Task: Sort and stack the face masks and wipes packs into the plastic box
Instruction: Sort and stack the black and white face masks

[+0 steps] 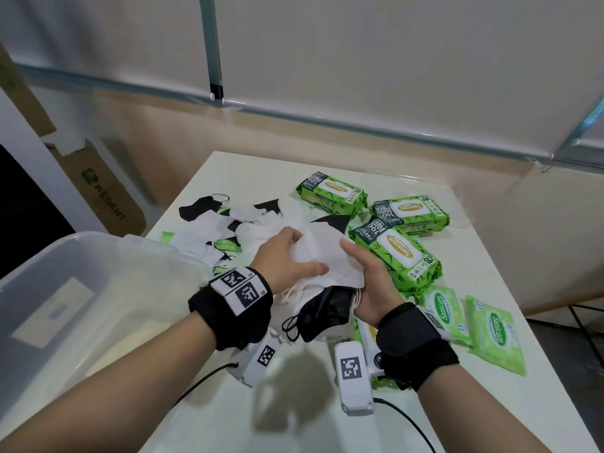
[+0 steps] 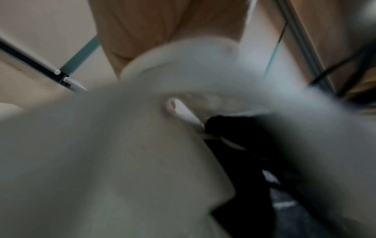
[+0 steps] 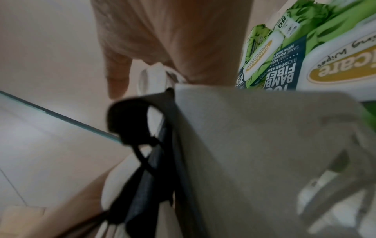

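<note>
Both hands hold a bundle of face masks above the table's middle. My left hand (image 1: 287,259) grips the white mask (image 1: 327,256) on top from the left, thumb laid across it. My right hand (image 1: 366,269) holds the bundle's right side, its thumb on the white mask. A black mask (image 1: 323,308) hangs under the bundle with its ear loops dangling. More white and black masks (image 1: 228,230) lie in a heap behind. Large green wipes packs (image 1: 398,253) lie to the right. The clear plastic box (image 1: 81,305) stands at the left. In the wrist views white mask fabric (image 2: 122,161) and the black mask (image 3: 146,185) fill the frame.
Two more large wipes packs (image 1: 330,194) lie at the back right, and small flat green packs (image 1: 493,331) lie near the right front edge. A cardboard box (image 1: 104,191) stands on the floor at the left. Wrist camera cables (image 1: 408,423) trail over the white table (image 1: 294,420).
</note>
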### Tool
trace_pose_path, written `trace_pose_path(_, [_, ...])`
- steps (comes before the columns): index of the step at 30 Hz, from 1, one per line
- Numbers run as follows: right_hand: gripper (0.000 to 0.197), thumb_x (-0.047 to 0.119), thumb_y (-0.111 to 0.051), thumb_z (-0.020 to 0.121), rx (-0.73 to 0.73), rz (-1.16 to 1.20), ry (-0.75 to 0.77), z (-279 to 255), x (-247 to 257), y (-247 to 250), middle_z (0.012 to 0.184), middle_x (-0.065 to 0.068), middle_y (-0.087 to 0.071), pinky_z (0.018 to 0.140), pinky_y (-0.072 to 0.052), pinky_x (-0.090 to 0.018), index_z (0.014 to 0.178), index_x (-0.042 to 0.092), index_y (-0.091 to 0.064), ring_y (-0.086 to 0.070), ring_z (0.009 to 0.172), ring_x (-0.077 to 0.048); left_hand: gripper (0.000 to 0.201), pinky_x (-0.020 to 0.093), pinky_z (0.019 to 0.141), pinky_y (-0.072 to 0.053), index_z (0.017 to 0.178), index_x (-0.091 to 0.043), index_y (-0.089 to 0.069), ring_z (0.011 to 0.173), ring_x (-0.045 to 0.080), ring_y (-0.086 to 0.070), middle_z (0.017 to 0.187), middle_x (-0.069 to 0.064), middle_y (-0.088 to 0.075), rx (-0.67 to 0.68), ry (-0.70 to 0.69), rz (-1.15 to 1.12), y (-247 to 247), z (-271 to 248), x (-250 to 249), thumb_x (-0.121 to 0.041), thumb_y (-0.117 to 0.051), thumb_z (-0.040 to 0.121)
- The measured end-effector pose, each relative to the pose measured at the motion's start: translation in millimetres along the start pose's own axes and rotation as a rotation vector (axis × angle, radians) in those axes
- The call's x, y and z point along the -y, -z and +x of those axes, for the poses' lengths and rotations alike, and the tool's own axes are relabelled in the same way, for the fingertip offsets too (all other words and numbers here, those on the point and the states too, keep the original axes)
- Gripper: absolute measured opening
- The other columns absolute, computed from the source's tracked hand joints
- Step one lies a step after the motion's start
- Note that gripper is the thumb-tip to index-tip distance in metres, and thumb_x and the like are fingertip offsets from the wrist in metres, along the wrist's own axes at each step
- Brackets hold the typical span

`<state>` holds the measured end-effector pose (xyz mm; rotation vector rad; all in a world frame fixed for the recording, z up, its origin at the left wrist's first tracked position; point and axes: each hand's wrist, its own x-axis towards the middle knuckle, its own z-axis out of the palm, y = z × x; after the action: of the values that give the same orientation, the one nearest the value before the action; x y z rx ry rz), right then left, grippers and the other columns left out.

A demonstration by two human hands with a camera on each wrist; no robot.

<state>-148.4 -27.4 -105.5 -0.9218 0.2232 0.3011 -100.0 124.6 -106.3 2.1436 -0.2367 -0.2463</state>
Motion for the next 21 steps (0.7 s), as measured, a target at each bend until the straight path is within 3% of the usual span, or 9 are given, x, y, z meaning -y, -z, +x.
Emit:
trace_pose_path(2, [0.028,0.012,-0.056,0.085,-0.091,-0.1,-0.024,6,-5,1,0.106,-0.023,-0.063,0.076,-0.055,-0.034,0.107,-0.004,-0.062,-0.064,0.084,-0.03,0.057,0.024,0.079,-0.041,0.116,-0.017,-0.05,0.097,0.014,-0.055,0.107,-0.005,-0.056,0.005,-0.01,0.005,2,1,1,-0.037,-0.079,0.07])
trace_pose_path(4, [0.032,-0.002,-0.052,0.087,-0.197,-0.174,-0.014,13,-9,3,0.112,-0.028,-0.058,0.07,-0.056,-0.031,0.117,-0.013,-0.055,-0.063,0.084,-0.031,0.045,0.023,0.075,-0.042,0.108,-0.017,-0.054,0.092,0.015,-0.058,0.103,-0.002,-0.062,0.021,-0.038,-0.004,2,5,4,-0.032,-0.078,0.073])
trace_pose_path(6, [0.037,-0.006,-0.049,0.089,-0.241,-0.185,-0.001,17,-10,6,0.114,-0.027,-0.061,0.068,-0.058,-0.03,0.126,-0.011,-0.052,-0.064,0.085,-0.03,0.038,0.025,0.075,-0.044,0.103,-0.016,-0.056,0.089,0.018,-0.059,0.1,0.0,-0.063,0.045,-0.049,-0.011,2,10,6,-0.027,-0.078,0.074])
trace_pose_path(11, [0.042,-0.012,-0.051,0.085,-0.236,-0.182,0.034,21,-10,8,0.091,-0.015,-0.069,0.061,-0.057,-0.028,0.127,-0.009,-0.052,-0.069,0.072,-0.023,0.03,0.023,0.076,-0.044,0.101,-0.017,-0.059,0.086,0.014,-0.057,0.092,-0.004,-0.061,0.101,-0.076,-0.024,6,23,8,-0.023,-0.076,0.076])
trace_pose_path(16, [0.049,-0.018,-0.055,0.079,-0.236,-0.258,0.079,26,-8,9,0.113,-0.024,-0.065,0.074,-0.058,-0.036,0.126,-0.003,-0.054,-0.067,0.086,-0.031,0.021,0.03,0.079,-0.049,0.091,-0.019,-0.062,0.08,0.016,-0.059,0.086,-0.003,-0.063,0.141,-0.072,-0.081,11,34,10,-0.021,-0.076,0.076])
trace_pose_path(19, [0.049,-0.017,-0.056,0.078,-0.272,-0.306,0.08,29,-6,10,0.115,-0.027,-0.064,0.078,-0.056,-0.039,0.125,-0.004,-0.055,-0.065,0.088,-0.033,0.033,0.026,0.075,-0.045,0.101,-0.021,-0.056,0.079,0.013,-0.056,0.088,-0.006,-0.057,0.122,-0.055,-0.103,11,36,7,-0.02,-0.076,0.075])
trace_pose_path(21, [0.047,-0.018,-0.056,0.077,-0.315,-0.317,0.082,30,-4,13,0.109,-0.026,-0.066,0.073,-0.057,-0.037,0.123,-0.007,-0.056,-0.066,0.082,-0.032,0.043,0.026,0.07,-0.046,0.108,-0.023,-0.049,0.074,0.014,-0.056,0.089,-0.007,-0.055,0.097,-0.017,-0.174,10,37,4,-0.016,-0.076,0.075])
